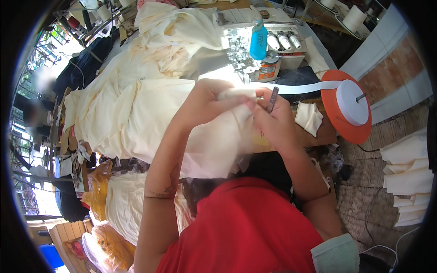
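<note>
Left hand [207,98]: closed, pinching the folded edge of the cream cloth [214,141], held up, probably for close work.
Right hand [268,118]: closed on a small metal tool [273,98], also gripping the cloth edge.
Beyond hands: sewing machine [255,41] on table [325,132].
Right of hands: white elastic tape [300,87] running to an orange spool [348,107].

Single head-worn fisheye view, looking steeply down and forward, close over the person's chest. Both hands sit near centre; sewing machine [257,43] at 12 o'clock, elastic spool [348,104] at 2 o'clock. Rim dark, edges bent.
</note>
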Demonstrator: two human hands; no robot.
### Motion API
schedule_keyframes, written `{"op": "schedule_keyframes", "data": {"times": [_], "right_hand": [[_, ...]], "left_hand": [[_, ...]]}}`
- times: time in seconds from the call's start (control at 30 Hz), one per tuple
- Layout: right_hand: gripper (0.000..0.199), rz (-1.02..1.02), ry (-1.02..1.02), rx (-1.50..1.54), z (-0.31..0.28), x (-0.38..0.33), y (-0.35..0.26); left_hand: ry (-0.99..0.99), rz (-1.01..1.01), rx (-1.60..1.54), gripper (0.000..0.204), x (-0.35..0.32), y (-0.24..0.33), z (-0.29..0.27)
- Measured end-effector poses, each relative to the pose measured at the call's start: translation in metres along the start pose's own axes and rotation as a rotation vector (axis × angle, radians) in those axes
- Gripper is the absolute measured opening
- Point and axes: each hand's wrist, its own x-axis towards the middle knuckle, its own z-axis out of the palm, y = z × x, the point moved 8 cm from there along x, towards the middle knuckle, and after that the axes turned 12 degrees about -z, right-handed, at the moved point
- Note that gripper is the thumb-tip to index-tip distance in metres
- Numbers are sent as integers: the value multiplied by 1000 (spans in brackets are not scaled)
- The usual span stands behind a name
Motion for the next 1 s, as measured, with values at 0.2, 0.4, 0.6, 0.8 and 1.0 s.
{"op": "schedule_keyframes", "data": {"times": [0.2,0.4,0.6,0.8,1.0], "right_hand": [[40,53,-46,109,-16,3,16],[52,-350,219,274,-68,42,-12],[9,-380,158,-79,-48,65,3],[10,-380,235,-74,-46,69,17],[6,-372,280,36,-42,69,21]], "left_hand": [[505,372,123,13,18,14,-40],[504,169,70,15,35,-15,-41],[630,293,284,18,31,-9,-23],[637,303,295,20,34,-12,-22],[647,310,316,18,35,-13,-22]]}}
